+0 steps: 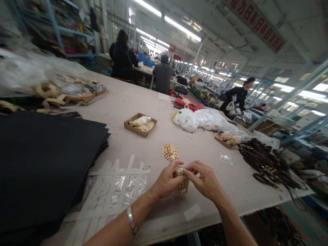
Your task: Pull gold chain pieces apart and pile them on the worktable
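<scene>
Between my two hands is a bundle of gold-coloured chain [182, 186], its links hanging in rows over the near part of the table. My left hand [167, 179], with a silver bracelet on its wrist, is closed around the bundle's left and upper side. From the right, my right hand [202, 176] pinches at the top of the same bundle; its fingertips partly cover what they grip. Just beyond my fingers lies a small loose pile of shiny gold metal pieces [170, 152].
A shallow cardboard box [139, 132] holds more gold pieces. Black sheets [46, 164] are stacked at left, beside taped strips [110, 184]. White plastic bags [187, 119], another small box [224, 142] and dark straps [263, 160] with gold fittings lie right. Other people work farther back.
</scene>
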`<action>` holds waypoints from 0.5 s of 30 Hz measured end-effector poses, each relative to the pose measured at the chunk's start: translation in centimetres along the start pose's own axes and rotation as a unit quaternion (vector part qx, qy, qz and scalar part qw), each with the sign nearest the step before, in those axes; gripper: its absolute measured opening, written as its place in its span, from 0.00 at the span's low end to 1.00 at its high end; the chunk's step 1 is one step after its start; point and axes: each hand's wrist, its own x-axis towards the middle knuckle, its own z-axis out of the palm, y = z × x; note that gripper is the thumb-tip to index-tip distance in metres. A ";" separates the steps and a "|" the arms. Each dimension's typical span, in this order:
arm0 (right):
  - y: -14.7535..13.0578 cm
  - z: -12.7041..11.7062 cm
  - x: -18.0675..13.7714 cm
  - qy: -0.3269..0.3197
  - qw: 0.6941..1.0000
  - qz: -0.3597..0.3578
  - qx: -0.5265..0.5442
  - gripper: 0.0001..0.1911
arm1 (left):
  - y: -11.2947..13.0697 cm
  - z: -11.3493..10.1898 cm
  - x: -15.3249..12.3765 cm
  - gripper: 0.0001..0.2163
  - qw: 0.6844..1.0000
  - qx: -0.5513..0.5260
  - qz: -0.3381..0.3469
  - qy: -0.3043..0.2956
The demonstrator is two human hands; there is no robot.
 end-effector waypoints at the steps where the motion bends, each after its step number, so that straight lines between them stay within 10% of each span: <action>1: -0.3 -0.5 0.2 -0.021 0.999 0.000 -0.024 0.08 | 0.1 0.0 0.0 0.22 1.000 -0.002 0.000 -0.009; 15: -1.4 -1.8 0.5 -0.123 0.978 -0.014 -0.168 0.12 | 1.3 -0.6 -0.4 0.22 0.992 0.113 0.040 -0.026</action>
